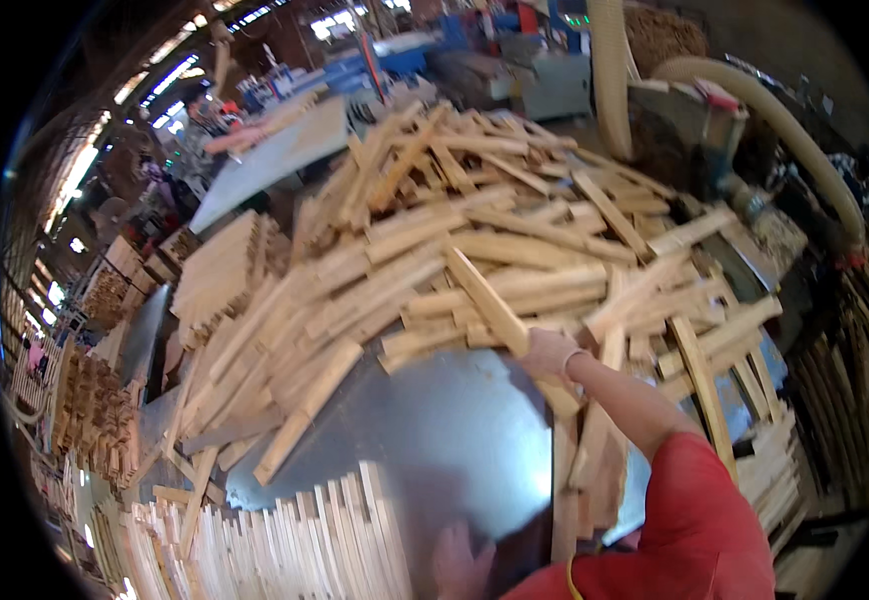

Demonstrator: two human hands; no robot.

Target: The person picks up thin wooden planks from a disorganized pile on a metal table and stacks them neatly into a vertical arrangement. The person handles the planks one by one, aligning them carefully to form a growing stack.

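Observation:
My right hand (pixel 552 356), its arm in a red sleeve, is wrapped round a wooden slat (pixel 488 300). This slat slants up and to the left across the edge of a large heap of loose wooden slats (pixel 525 250). Low in the view, my left hand (pixel 462 562) is over the grey metal tabletop (pixel 445 425), blurred, with thumb and fingers apart and nothing seen in it. Just left of that hand stands a row of pale slats (pixel 295 540), set on edge side by side.
A stack of boards (pixel 223 268) stands at the left of the heap, with a pale sheet-like surface (pixel 275 160) behind it. Thick ribbed hoses (pixel 610 80) run down at the back right. More slats (pixel 770 470) are stacked to the right of my arm.

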